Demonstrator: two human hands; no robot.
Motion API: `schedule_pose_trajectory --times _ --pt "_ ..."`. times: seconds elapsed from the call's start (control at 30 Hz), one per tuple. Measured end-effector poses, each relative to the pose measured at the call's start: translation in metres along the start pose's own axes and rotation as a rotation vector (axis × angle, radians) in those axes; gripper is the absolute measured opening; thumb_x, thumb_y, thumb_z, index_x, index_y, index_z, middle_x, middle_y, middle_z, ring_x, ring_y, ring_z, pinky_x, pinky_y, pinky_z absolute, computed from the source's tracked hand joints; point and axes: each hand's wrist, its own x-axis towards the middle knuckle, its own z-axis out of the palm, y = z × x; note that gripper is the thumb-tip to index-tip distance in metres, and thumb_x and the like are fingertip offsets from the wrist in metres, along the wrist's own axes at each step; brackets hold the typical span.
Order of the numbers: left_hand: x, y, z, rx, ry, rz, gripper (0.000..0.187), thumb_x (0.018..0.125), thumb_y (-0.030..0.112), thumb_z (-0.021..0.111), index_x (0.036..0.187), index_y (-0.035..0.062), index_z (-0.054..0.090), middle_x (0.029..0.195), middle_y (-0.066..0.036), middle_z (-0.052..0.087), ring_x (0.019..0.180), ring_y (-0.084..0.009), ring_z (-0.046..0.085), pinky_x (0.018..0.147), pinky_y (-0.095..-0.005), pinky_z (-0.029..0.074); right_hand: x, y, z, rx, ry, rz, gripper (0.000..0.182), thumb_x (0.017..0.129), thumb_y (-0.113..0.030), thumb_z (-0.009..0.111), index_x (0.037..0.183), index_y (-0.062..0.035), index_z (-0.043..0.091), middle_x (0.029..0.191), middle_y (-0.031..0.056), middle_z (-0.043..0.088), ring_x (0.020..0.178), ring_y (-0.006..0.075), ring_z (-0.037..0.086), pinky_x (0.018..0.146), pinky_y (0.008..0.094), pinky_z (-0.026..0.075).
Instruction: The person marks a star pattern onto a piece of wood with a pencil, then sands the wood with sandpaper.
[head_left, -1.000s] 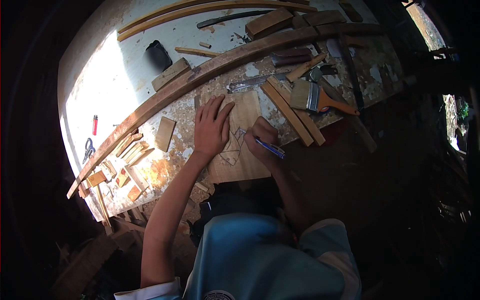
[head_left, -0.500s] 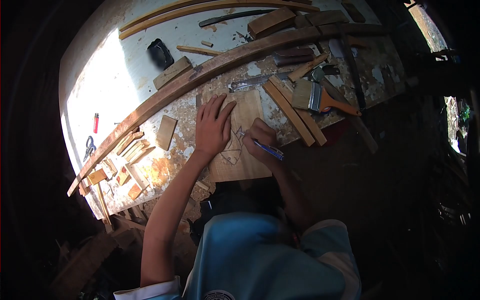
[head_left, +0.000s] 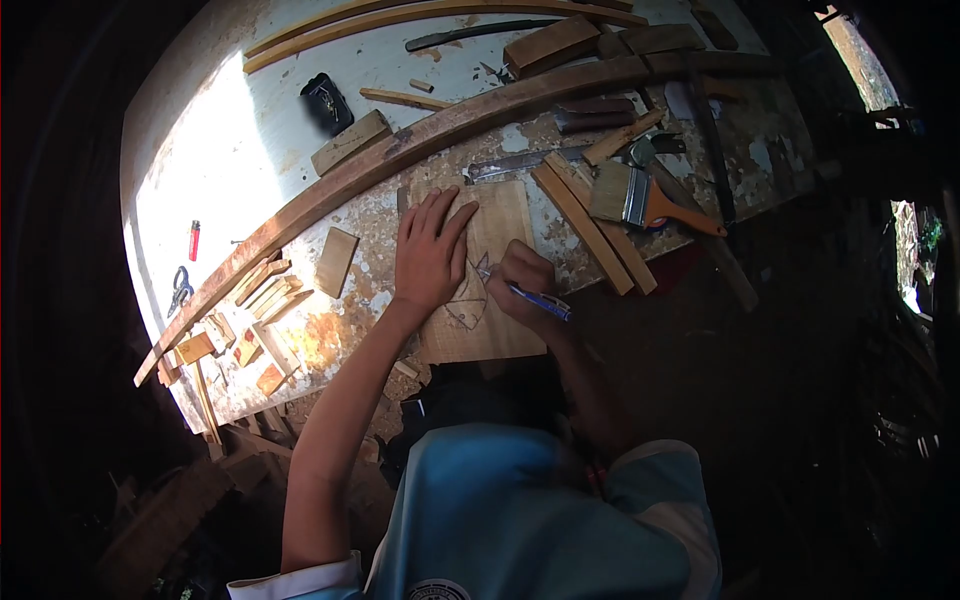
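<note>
A flat wooden board [head_left: 500, 341] lies at the near edge of the workbench. Dark pen lines on it form a small fish-like drawing [head_left: 464, 308]. My left hand [head_left: 432, 256] rests flat on the board's left side, fingers stretched and slightly apart, beside the drawing. In my right hand [head_left: 524, 275] is a blue and white pen [head_left: 543, 300], pinched between closed fingers, with its tip at the upper right of the drawn lines. Part of the drawing is hidden by my left hand.
Right of the board lie two wooden strips [head_left: 584, 229], a paintbrush [head_left: 640, 199] and a hammer [head_left: 645, 148]. A long curved beam [head_left: 400, 150] crosses the workbench [head_left: 215, 120]. Scrap blocks [head_left: 270, 300], scissors [head_left: 181, 290] and a red lighter [head_left: 194, 240] are at left.
The view has shifted a little, moving the whole scene slightly rightward. My left hand stays on the board and my right hand keeps the pen at nearly the same spot of the drawing.
</note>
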Motion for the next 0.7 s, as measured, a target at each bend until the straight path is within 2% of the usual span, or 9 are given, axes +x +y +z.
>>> schedule_pose_trajectory --times 0.07,0.17,0.27,0.4,0.6,0.7 --pt "0.0011 0.0 0.0007 0.003 0.006 0.002 0.039 0.085 0.011 0.054 0.124 0.0144 0.053 0.134 -0.011 0.044 0.128 -0.0304 0.038 0.106 -0.0446 0.027 0.0018 -0.0011 -0.0035 -0.051 -0.005 0.0 0.018 0.064 0.01 0.058 0.061 -0.0006 0.044 0.063 0.0083 0.041 0.06 0.0222 0.045 0.049 0.0345 0.038" --pt "-0.0004 -0.0007 0.0012 0.001 0.01 -0.003 0.04 0.085 0.011 0.054 0.124 0.0147 0.054 0.134 -0.011 0.045 0.128 -0.0302 0.038 0.106 -0.0442 0.027 0.0013 -0.0032 -0.0024 0.03 -0.081 0.008 0.018 0.062 0.01 0.058 0.06 -0.0006 0.044 0.063 0.008 0.042 0.06 0.0219 0.045 0.049 0.0343 0.038" --pt "0.0001 -0.0013 0.0005 -0.003 0.002 -0.007 0.04 0.084 0.012 0.054 0.124 0.0151 0.054 0.134 -0.01 0.045 0.128 -0.0297 0.038 0.106 -0.0438 0.027 0.0028 -0.0022 -0.0044 -0.035 -0.065 -0.04 0.018 0.063 0.01 0.058 0.061 -0.0002 0.044 0.063 0.0081 0.041 0.061 0.0217 0.045 0.049 0.0343 0.038" --pt "-0.001 -0.0028 0.0006 -0.001 0.002 -0.006 0.042 0.083 0.011 0.055 0.124 0.0154 0.054 0.134 -0.01 0.045 0.128 -0.029 0.038 0.106 -0.0432 0.026 0.0011 -0.0025 -0.0017 0.05 -0.064 0.094 0.017 0.065 0.011 0.057 0.061 0.0003 0.044 0.062 0.0088 0.04 0.056 0.0221 0.044 0.048 0.0354 0.037" --pt "-0.0008 -0.0025 0.0019 -0.013 0.019 0.001 0.043 0.081 0.011 0.055 0.124 0.0153 0.054 0.134 -0.01 0.045 0.128 -0.0287 0.038 0.106 -0.0432 0.026 0.0003 -0.0025 -0.0014 0.06 -0.046 0.105 0.017 0.064 0.011 0.057 0.061 -0.0003 0.045 0.061 0.0086 0.039 0.053 0.0224 0.044 0.047 0.0353 0.037" --pt "-0.0005 -0.0021 0.0007 -0.004 0.018 -0.001 0.043 0.081 0.011 0.056 0.124 0.0153 0.054 0.134 -0.01 0.045 0.128 -0.0287 0.038 0.106 -0.0433 0.026 0.005 -0.004 -0.0031 -0.032 -0.023 -0.046 0.018 0.063 0.012 0.058 0.061 -0.0004 0.045 0.061 0.0084 0.04 0.053 0.0224 0.045 0.048 0.035 0.037"
